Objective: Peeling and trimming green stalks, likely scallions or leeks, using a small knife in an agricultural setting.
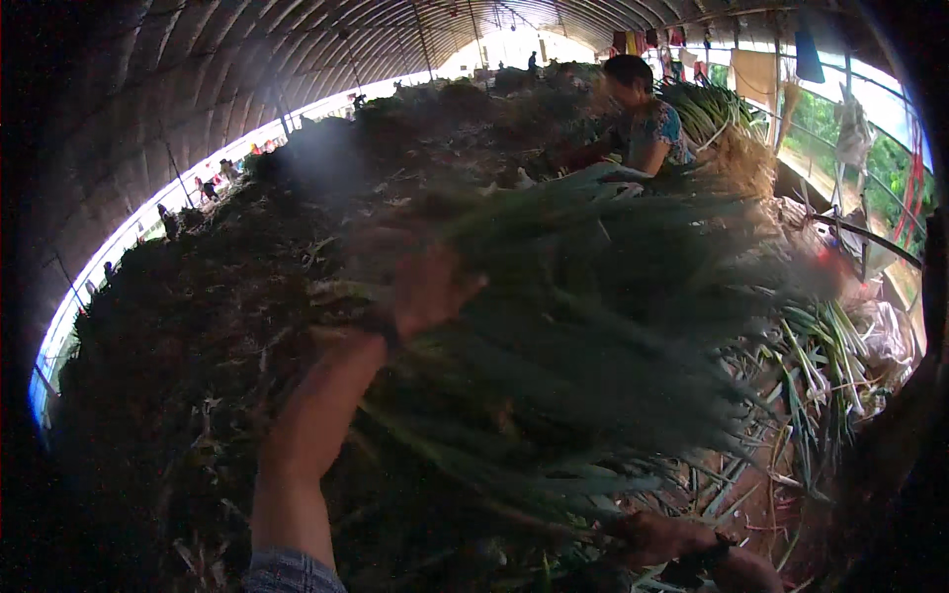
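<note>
Left grip (432,290) and right grip (660,539) flank one leafy green bundle (603,316).

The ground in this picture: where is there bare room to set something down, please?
Only one small patch looks partly bare: the brown ground between the right hand and the white-stemmed plants, though it is littered. A hand could perhaps pass there. Long green leaves crowd the middle, beside the left hand, and a dark leafy heap fills the left.
</note>
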### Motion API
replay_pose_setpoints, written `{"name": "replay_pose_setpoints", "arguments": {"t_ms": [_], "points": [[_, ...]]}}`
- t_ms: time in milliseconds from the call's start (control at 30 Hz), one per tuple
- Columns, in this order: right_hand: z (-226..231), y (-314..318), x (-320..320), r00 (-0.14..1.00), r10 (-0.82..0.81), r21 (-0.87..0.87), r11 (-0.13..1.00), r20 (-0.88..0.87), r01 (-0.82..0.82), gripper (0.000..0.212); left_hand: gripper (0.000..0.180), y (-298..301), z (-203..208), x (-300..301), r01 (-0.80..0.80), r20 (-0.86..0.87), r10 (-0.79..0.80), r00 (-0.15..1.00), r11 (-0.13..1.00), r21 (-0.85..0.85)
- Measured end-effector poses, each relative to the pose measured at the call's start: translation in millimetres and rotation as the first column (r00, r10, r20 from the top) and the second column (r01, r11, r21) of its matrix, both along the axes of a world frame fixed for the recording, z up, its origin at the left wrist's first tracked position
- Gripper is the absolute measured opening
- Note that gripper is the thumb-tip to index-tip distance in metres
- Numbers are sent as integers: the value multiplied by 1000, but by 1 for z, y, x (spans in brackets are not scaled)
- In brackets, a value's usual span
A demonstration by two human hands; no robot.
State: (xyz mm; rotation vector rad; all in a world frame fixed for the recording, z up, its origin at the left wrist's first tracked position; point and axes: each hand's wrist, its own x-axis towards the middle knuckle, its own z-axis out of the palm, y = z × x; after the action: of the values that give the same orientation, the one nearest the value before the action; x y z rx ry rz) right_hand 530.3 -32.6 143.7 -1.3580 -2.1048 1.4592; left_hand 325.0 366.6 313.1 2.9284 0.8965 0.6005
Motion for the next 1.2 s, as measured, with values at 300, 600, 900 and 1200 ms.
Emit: {"name": "replay_pose_setpoints", "arguments": {"t_ms": [300, 600, 900, 1200], "points": [[24, -7, -34, 998, -69, -11, 998, 8, 69, 33, 78, -86, -69, -78, -82, -64, 96, 993, 978, 192], [14, -13, -37, 986, -164, -82, 983, 5, 164, 34, 55, 50, -6, -23, -50, 369, -61, 927, 957, 285], [3, -22, -27, 972, -233, -109, 967, -11, 230, 35, 64, 122, -37, 37, 75, 61, -78, 995, 996, 44], [10, -40, -40, 968, -252, -108, 962, 6, 251, 37, 45, 43, -49, 4, 221, -164, -245, 956, 964, -150]]}}
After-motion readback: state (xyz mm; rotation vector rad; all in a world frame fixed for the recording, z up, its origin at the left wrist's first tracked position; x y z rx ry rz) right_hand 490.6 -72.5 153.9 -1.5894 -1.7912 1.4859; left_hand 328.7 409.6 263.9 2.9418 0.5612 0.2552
